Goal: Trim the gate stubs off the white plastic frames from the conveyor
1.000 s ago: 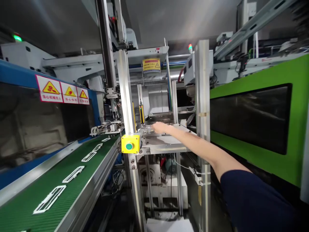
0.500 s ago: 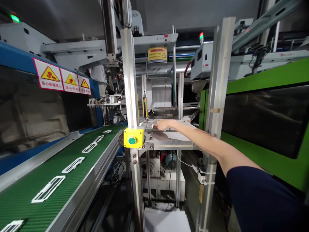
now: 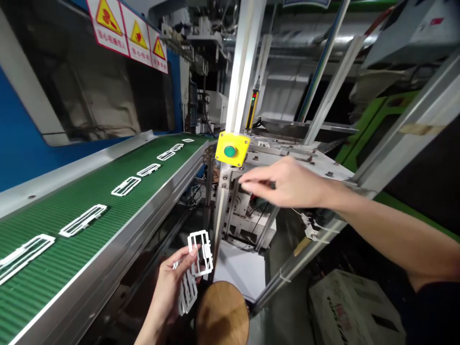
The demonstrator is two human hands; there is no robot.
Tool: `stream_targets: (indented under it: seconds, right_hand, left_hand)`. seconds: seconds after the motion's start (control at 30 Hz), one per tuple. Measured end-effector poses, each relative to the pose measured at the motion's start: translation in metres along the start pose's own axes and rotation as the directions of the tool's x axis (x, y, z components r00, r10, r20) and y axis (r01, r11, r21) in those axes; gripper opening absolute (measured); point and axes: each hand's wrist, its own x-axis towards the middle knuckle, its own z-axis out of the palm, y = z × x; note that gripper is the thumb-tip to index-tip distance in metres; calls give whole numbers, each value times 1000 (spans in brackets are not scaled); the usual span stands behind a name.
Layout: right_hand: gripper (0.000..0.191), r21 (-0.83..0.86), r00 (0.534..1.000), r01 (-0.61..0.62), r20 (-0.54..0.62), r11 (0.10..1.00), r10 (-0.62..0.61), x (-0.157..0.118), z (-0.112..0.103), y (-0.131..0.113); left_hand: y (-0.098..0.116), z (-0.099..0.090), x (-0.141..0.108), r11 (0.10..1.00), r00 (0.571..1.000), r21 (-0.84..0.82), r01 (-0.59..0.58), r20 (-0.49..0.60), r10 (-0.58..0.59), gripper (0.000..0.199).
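Observation:
Low in front of me, my left hand (image 3: 171, 278) is closed on several white plastic frames (image 3: 200, 254), one held up on top by the thumb and others hanging below it. My right hand (image 3: 283, 184) reaches across from the right, its thumb and forefinger tips drawn together with no part showing between them. It hovers in front of the metal worktable (image 3: 298, 163), just right of a yellow box with a green button (image 3: 232, 149). A small white part (image 3: 263, 143) lies on the worktable behind that box.
A green conveyor belt (image 3: 118, 230) on the left carries several white frames (image 3: 83, 220). An upright aluminium post (image 3: 241, 72) holds the button box. A round wooden stool top (image 3: 223, 314), white sheets (image 3: 239, 268) and a grey crate (image 3: 355, 306) are below.
My right hand has drawn back from the worktable toward me. My view has tipped down and turned left, bringing my left hand with the white frames into sight.

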Motion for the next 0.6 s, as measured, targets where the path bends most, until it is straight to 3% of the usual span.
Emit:
stream_targets:
  seconds: [0.17,0.4,0.5,0.6]
  right_hand:
    - [21,-61,986,3,165,998,7,-9,24,-18]
    - [20,80,979,-82,194,993,66,2,26,-2]
    - [21,281,965,-214,210,935,158,-1,40,4]
    - [38,493,942,-337,177,802,287,-16,74,-4]
  left_hand:
    - [6,28,4,999,991,-43,29,131,-23,41]
    - [19,45,7,998,965,54,-41,262,25,30]
    - [28,52,12,992,971,-116,-58,224,83,24]
    - [34,63,17,945,976,-299,-129,131,175,23]
